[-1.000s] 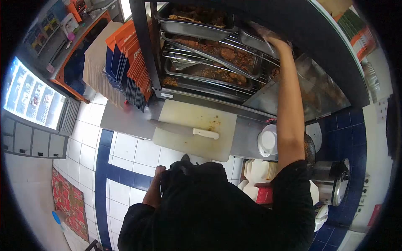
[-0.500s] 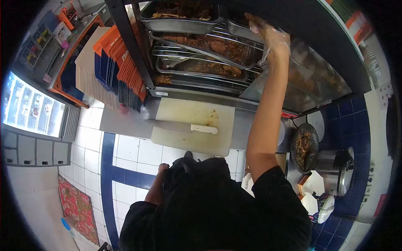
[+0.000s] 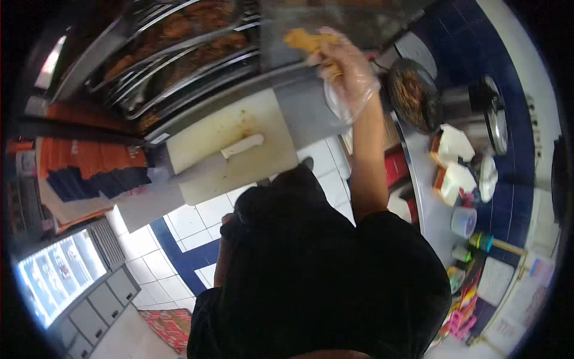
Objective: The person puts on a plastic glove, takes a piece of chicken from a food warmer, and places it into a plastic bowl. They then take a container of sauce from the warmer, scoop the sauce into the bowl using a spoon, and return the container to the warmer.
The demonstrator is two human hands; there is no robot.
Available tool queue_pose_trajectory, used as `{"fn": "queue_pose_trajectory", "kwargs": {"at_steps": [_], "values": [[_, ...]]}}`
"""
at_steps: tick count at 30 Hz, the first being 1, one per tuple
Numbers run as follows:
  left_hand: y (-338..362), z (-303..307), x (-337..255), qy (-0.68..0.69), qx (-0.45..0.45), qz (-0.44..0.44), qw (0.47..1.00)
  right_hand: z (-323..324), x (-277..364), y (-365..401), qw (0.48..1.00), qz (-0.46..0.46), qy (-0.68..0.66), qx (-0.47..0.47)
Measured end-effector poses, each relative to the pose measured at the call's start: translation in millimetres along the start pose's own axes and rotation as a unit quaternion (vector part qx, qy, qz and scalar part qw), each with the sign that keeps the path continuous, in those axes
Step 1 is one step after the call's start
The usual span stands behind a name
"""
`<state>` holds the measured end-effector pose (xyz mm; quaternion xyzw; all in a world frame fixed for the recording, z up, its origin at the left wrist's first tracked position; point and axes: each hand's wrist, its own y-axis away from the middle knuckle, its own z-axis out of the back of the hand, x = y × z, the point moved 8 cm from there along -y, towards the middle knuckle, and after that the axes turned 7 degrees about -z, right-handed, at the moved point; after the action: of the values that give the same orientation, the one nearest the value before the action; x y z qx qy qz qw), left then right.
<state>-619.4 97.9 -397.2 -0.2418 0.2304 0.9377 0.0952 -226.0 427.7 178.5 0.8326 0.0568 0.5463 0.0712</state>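
Observation:
My right hand (image 3: 347,66) wears a clear plastic glove and has its fingers closed around a golden-brown piece of fried chicken (image 3: 306,40). It is raised to the right of the cutting board, above the metal counter. A round white plate (image 3: 336,105) shows partly behind the hand. On the pale, stained cutting board (image 3: 272,116) lies a knife (image 3: 242,145) with a white handle, its blade pointing left. My left hand (image 3: 226,219) hangs low beside my dark clothing, which hides most of its fingers.
Trays of browned food (image 3: 197,27) sit on racks in the cabinet at upper left. Folded orange boxes (image 3: 89,158) are stacked at left. On the right stand a dark stone mortar (image 3: 412,96), a steel pot (image 3: 478,122) and open white boxes (image 3: 455,182).
My right hand has come out of the cabinet with the piece of fried chicken and is over the counter. The view has turned to the right. The knife stays on the board.

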Motion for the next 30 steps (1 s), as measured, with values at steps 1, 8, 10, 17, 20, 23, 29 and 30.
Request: {"fn": "queue_pose_trajectory", "kwargs": {"at_steps": [1,8,10,17,20,23,29,30], "values": [[0,0,6,0.008,0.001,0.002,1.0,41,0,0,0.998,0.018,0.019,-0.063],[-8,17,30,0.021,0.006,-0.009,1.0,235,-34,-15,0.932,-0.027,0.26,-0.251],[-11,26,34,0.014,0.013,-0.02,1.0,251,-48,-15,0.914,-0.033,0.315,-0.255],[-22,47,42,-0.003,0.023,-0.046,0.999,264,-83,-48,0.918,-0.003,0.383,-0.106],[-24,54,44,-0.01,0.024,-0.05,0.998,262,-82,-39,0.9,-0.054,0.407,-0.144],[-25,58,46,-0.011,0.025,-0.05,0.998,274,-88,-47,0.92,-0.037,0.375,-0.104],[-27,67,47,-0.02,0.036,-0.058,0.997,282,-93,-57,0.891,0.039,0.448,-0.053],[-28,68,47,-0.02,0.039,-0.06,0.997,285,-96,-58,0.878,0.036,0.475,-0.053]]}}
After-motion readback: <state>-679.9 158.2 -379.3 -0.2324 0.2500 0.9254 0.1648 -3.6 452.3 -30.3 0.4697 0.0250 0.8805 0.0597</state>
